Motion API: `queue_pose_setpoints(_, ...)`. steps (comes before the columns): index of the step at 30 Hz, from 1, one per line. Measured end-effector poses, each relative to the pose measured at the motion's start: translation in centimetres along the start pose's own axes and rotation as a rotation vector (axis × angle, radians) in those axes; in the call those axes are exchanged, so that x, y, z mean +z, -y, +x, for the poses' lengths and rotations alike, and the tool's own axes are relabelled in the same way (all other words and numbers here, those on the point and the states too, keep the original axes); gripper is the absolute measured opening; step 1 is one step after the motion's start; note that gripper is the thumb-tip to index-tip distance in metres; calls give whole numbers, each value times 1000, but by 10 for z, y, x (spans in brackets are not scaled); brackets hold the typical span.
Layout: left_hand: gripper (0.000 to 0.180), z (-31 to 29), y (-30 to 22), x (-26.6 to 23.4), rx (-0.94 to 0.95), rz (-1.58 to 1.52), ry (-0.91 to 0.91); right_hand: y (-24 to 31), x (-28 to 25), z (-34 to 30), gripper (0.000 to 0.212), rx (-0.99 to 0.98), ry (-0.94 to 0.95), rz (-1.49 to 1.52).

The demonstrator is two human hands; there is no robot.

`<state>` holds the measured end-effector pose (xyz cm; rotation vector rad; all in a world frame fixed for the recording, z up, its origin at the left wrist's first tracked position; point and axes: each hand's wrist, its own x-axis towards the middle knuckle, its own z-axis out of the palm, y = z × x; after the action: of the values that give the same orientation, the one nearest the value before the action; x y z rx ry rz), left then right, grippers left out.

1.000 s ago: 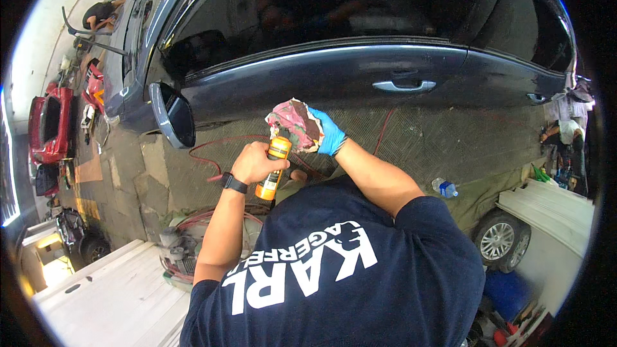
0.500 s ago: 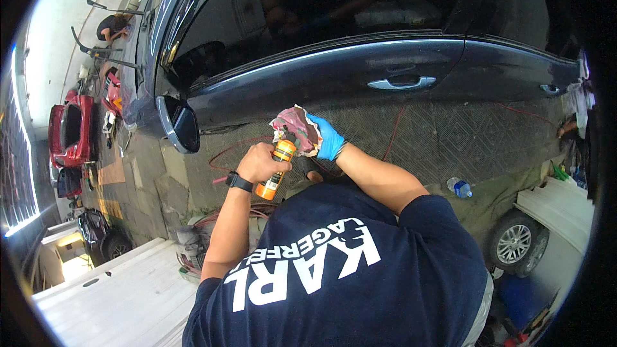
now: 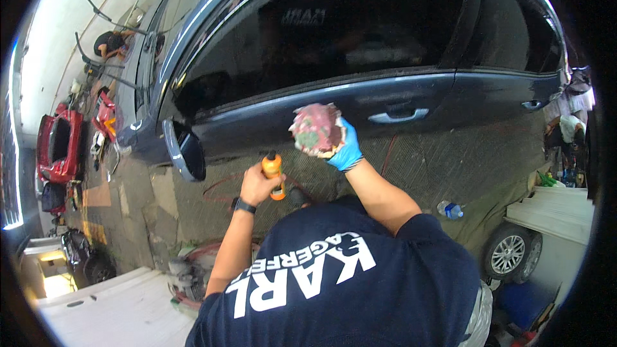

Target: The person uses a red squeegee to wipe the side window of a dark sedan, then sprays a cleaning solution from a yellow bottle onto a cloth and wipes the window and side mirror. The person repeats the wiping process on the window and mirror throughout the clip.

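My left hand [image 3: 258, 186], bare and with a black band on its wrist, is closed around an orange squeeze bottle [image 3: 272, 167] with a dark tip. The bottle stands roughly upright in front of my chest, apart from the cloth. In my right hand [image 3: 348, 149], which wears a blue glove, is a wadded cloth [image 3: 316, 130] stained pink and grey-green, its edge pale and ragged. The gloved fingers behind the wad are mostly hidden. Past the cloth stands a dark blue car door [image 3: 350, 104] with a bright handle [image 3: 398, 116]; whether the cloth touches it, I cannot tell.
The car's side mirror [image 3: 184, 150] juts out on the left. A plastic bottle [image 3: 450, 209] lies on the floor at right, beyond it a wheel [image 3: 509, 254]. A machine [image 3: 193, 273] stands at lower left. Another person [image 3: 110, 44] crouches far left.
My right hand has turned the cloth toward the door and away from the bottle. My left hand has drawn the bottle back and tipped it upright. The view has shifted, showing more of the car.
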<state>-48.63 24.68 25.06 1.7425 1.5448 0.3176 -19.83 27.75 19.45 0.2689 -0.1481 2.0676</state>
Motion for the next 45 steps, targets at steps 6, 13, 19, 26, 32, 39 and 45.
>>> queue_pose_setpoints(6,36,-35,46,-17,-51,-226,-199,188,110,59,54,-1414,-373,-760)
queue_pose_setpoints(13,28,-63,84,-21,-118,-334,-223,212,152,189,53,-1456,-1954,-2871)
queue_pose_setpoints(19,31,-42,115,-14,-98,-300,-191,18,87,297,32,-1029,-287,-2913)
queue_pose_setpoints(26,31,-45,107,-17,-127,-365,-309,154,168,209,53,-853,-592,-3242)
queue_pose_setpoints(32,46,-60,145,15,-192,-192,-373,342,182,111,39,-1571,-1163,-3301)
queue_pose_setpoints(39,37,-75,154,33,-156,-178,-341,426,210,52,51,-1214,-1708,-3047)
queue_pose_setpoints(45,43,-80,135,31,-219,-203,-299,352,159,41,70,-1536,-1441,-2669)
